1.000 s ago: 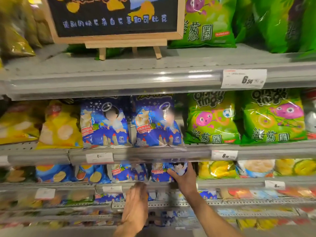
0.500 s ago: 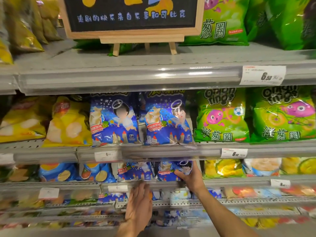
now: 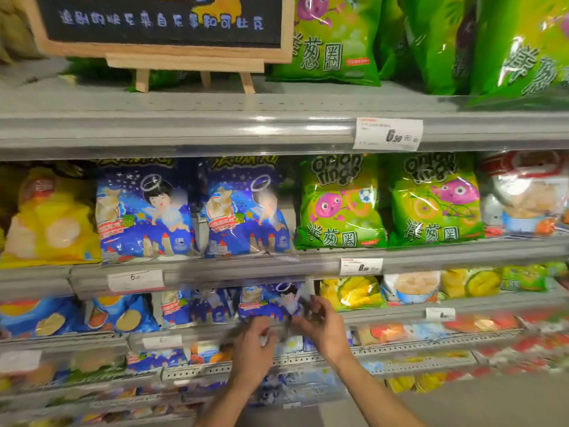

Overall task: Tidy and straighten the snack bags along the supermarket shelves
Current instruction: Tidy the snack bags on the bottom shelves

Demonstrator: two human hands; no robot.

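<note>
A blue snack bag (image 3: pixel 271 300) with a haloed cartoon figure stands on the third shelf down, beside a matching blue bag (image 3: pixel 197 306). My right hand (image 3: pixel 326 329) grips the first bag's lower right corner, fingers curled at its edge. My left hand (image 3: pixel 254 345) is just below the same bag at the shelf rail, close to my right hand; motion blur hides its fingers. Two larger blue bags (image 3: pixel 243 208) of the same kind stand upright on the shelf above.
Green onion-ring bags (image 3: pixel 341 204) sit right of the blue ones, yellow bags (image 3: pixel 49 223) to their left. A wooden chalkboard sign (image 3: pixel 166 29) stands on the top shelf. Price tags (image 3: pixel 388 134) hang on the grey shelf rails (image 3: pixel 215 131). Lower shelves hold more packets.
My left hand has risen from the lower rail and moved right, up to the blue bag's bottom edge. My right hand stays on the bag's right side. The view has come closer.
</note>
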